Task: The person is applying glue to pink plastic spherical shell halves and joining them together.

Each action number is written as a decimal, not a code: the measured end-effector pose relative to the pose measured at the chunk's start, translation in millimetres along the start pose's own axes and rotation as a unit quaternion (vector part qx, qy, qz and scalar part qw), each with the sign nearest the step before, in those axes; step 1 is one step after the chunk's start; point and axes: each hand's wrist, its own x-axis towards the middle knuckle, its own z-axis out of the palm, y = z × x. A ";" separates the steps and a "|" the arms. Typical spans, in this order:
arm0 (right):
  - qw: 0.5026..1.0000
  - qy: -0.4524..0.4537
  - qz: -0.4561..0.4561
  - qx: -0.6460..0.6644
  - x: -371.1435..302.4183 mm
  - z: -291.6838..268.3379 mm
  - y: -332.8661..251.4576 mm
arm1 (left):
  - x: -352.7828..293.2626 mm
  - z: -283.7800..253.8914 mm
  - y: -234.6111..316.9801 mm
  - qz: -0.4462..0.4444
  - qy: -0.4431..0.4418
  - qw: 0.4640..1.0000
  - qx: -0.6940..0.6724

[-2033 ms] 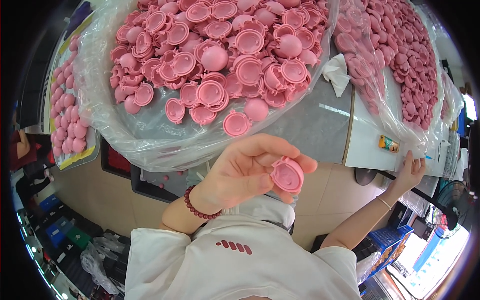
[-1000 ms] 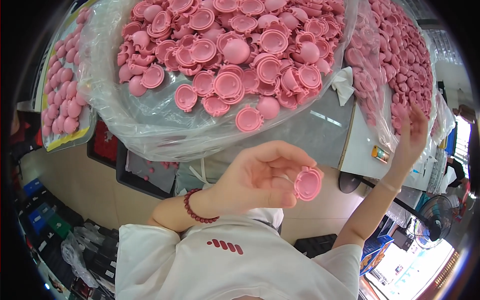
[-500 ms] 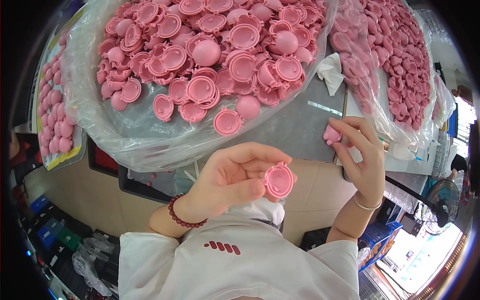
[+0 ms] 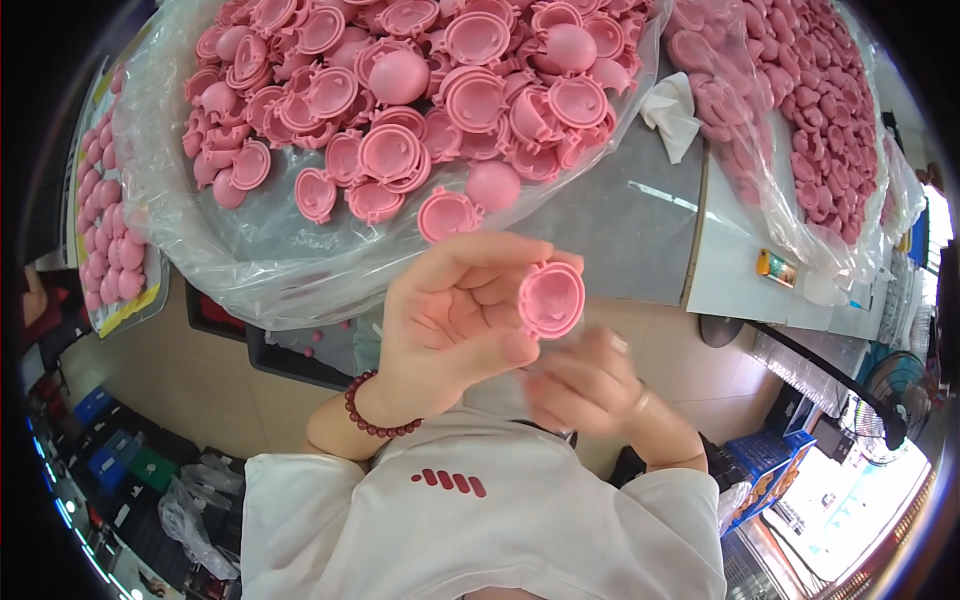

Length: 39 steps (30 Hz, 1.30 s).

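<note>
My left hand (image 4: 435,315) grips a round pink plastic shell (image 4: 553,300) between thumb and fingers, its hollow inside turned up toward me. Just below and to the right of that shell is my right hand (image 4: 590,385), smeared by motion. Its fingers look curled, but whether the small pink piece is in them I cannot make out. Beyond my hands lies a large heap of similar pink shells (image 4: 392,155), some hollow side up and others showing a smooth dome, on a clear plastic bag (image 4: 245,290) spread open over the grey table (image 4: 640,215).
A second bag of pink pieces (image 4: 825,130) lies at the far right. Between the bags sits a crumpled white tissue (image 4: 672,118). A small orange item (image 4: 775,268) rests at the table's right. Pink balls (image 4: 105,240) fill a tray at the left. A fan (image 4: 890,400) stands at the right.
My right hand, which pinched a small pink piece over the table's right side, has swung left and nearer, close to the shell. My left hand has risen slightly, still holding the shell.
</note>
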 end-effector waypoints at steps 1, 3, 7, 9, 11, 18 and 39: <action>0.986 -0.056 0.140 0.068 -3.0 24.1 1.6 | 0.7 -2.1 2.9 -0.005 -0.008 1.000 -0.015; 0.944 -0.104 0.286 0.129 -41.6 83.1 18.1 | 0.7 -1.3 5.9 -0.019 -0.026 0.999 -0.030; 0.838 -0.090 0.447 0.299 -81.0 119.1 41.3 | 1.4 -0.2 10.4 -0.035 0.004 0.998 -0.050; 0.841 -0.116 0.452 0.273 -81.4 108.4 39.6 | 2.1 -4.0 11.4 -0.045 0.004 0.998 -0.049; 0.886 -0.296 0.355 -0.043 -88.7 89.9 26.1 | 0.7 -5.2 8.5 -0.035 0.012 0.998 -0.054; 0.905 -0.086 0.416 0.024 -61.6 16.1 -0.3 | 3.8 -3.9 8.2 -0.018 -0.040 0.995 -0.087; 0.935 -0.058 0.329 -0.116 73.7 -78.7 46.0 | 0.0 1.7 11.6 -0.054 -0.001 0.996 -0.072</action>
